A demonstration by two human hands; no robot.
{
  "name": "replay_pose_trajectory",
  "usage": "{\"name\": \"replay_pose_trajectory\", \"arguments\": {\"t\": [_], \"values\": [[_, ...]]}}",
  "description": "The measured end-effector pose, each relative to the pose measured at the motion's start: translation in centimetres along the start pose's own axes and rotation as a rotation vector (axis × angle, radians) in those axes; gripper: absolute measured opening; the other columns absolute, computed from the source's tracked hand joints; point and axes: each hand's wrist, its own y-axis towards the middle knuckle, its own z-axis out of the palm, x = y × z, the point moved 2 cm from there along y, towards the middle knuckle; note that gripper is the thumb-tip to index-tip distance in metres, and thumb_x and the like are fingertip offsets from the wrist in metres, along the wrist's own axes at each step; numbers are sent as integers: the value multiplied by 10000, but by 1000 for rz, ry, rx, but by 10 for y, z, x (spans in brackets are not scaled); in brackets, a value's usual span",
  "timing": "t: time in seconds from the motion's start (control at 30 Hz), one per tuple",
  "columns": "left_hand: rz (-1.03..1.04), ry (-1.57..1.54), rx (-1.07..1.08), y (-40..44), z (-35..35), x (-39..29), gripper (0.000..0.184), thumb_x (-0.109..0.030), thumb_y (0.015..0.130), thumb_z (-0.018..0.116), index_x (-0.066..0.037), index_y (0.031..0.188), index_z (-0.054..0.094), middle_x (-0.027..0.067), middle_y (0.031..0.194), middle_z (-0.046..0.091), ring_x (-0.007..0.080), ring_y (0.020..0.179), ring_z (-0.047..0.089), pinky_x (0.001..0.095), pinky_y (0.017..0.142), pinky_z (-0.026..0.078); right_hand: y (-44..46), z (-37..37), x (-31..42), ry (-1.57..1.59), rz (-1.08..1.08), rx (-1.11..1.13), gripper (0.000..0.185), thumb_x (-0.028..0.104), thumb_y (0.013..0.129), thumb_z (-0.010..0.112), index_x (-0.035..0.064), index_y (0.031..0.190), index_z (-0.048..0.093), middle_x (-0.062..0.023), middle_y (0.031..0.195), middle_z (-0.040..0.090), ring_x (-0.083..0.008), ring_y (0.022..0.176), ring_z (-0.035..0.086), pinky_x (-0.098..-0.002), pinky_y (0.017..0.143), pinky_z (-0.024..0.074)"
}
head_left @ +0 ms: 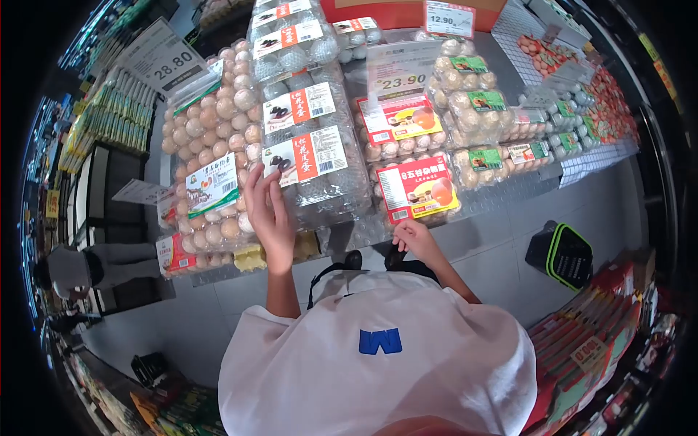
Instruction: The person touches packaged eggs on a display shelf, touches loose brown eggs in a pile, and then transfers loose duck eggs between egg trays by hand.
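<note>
My left hand (269, 211) is raised with its fingers apart and holds nothing. Its fingertips are at the left edge of a clear pack of dark-shelled eggs with a white and orange label (309, 156). Left of it is a large clear pack of brown eggs (222, 232) with a white and green label. My right hand (414, 238) has its fingers curled, just below an egg pack with a red and yellow label (418, 189). Whether anything is between those fingers is too small to tell.
Price signs reading 28.80 (163, 58), 23.90 (400, 76) and 12.90 (449, 19) stand among the packs. A black basket with a green rim (560, 254) is on the floor at right. Another person (109, 265) is at the far left. Red boxes (582, 349) lie lower right.
</note>
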Motion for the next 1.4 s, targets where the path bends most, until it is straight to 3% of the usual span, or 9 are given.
{"name": "replay_pose_trajectory", "arguments": {"t": [0.13, 0.3, 0.47, 0.67, 0.93, 1.17, 1.23, 1.3, 1.4], "values": [[113, -34, 84, 5, -3, 14, 206, -131, 995, 518, -16, 1092, 658, 167, 1264, 543, 289, 1228, 506, 399, 1034, 382, -29, 40, -61, -141, 85, -195, 163, 171, 976, 559, 25, 908, 577, -24, 779, 630, -73, 635, 587, -227, 576, 472], [170, -55, 86, 4, -2, 22, 213, -140, 983, 531, -26, 1105, 662, 183, 1289, 510, 314, 1233, 482, 425, 1035, 365, -66, 63, -165, -908, 230, -206, 290, 338, 884, 634, 66, 986, 623, -168, 898, 674, -386, 885, 642, -487, 774, 499], [253, -45, 56, 9, -10, 16, 190, -102, 948, 589, -4, 1102, 640, 182, 1300, 512, 317, 1275, 462, 439, 1060, 347, -110, 44, -249, -470, 372, -289, 312, 340, 889, 637, 48, 987, 682, -185, 917, 701, -363, 866, 667, -427, 782, 521], [322, -352, -2, -24, 24, -44, 209, 53, 871, 525, 7, 1051, 621, 180, 1293, 532, 336, 1224, 498, 425, 1014, 395, -153, 15, -328, -280, 419, -766, 276, 296, 869, 627, 27, 909, 675, -172, 837, 702, -338, 793, 683, -433, 739, 528], [459, -455, 1074, -166, 184, -138, 190, -7, 880, 591, -21, 1064, 640, 139, 1212, 587, 320, 1139, 555, 401, 995, 418, -196, -68, -373, 201, 422, -931, 239, 213, 883, 604, -8, 945, 669, -115, 718, 680, -191, 617, 656, -310, 582, 527], [604, -327, 1426, -293, 348, -146, 249, -77, 863, 622, -19, 1105, 617, 201, 1217, 566, 392, 1143, 540, 446, 977, 440, -268, -163, -381, 528, 512, -1165, 267, 189, 881, 590, -9, 1057, 627, -154, 709, 666, -237, 562, 648, -339, 523, 532], [618, -275, 1322, -299, 369, -158, 269, -83, 861, 624, -27, 1124, 613, 215, 1271, 525, 405, 1179, 510, 448, 1001, 422, -296, -179, -403, 526, 548, -1217, 258, 171, 853, 589, -38, 985, 667, -168, 753, 676, -222, 597, 659, -378, 585, 556], [576, -219, 1272, -297, 398, -165, 339, -102, 857, 627, -42, 1188, 587, 260, 1391, 412, 445, 1271, 419, 465, 1071, 364, -320, -187, -467, -286, 388, -1155, 281, 202, 812, 631, -46, 933, 683, -173, 786, 689, -263, 610, 674, -393, 626, 571], [545, -141, 1196, -302, 438, -164, 383, -114, 847, 637, -31, 1214, 563, 291, 1397, 398, 455, 1298, 393, 481, 1092, 343, -343, -192, -463, -377, 668, -979, 297, 233, 742, 691, -5, 919, 711, -192, 939, 702, -321, 814, 698, -421, 772, 564]]}}
